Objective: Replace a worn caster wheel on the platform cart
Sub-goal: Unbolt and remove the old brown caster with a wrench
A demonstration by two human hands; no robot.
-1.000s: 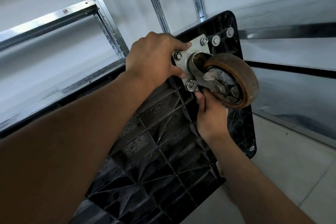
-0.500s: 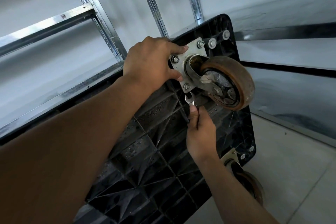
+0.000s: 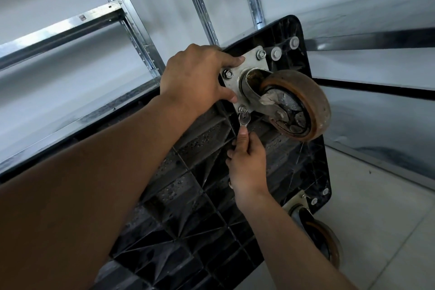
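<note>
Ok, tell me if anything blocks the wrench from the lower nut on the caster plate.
Nothing visible does. The wrench in the right hand has its head just below the lower nut; the worn wheel sits off to the right, the left hand up and left.

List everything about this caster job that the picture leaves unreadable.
- Head view: handle of the wrench, buried in the right hand; only its head shows.
- Head view: fourth corner of the mounting plate, behind the worn wheel and its fork.
- Head view: second caster, partly hidden by the right forearm and the cart deck.
- Head view: outer fingers of the left hand, behind its own knuckles.
</note>
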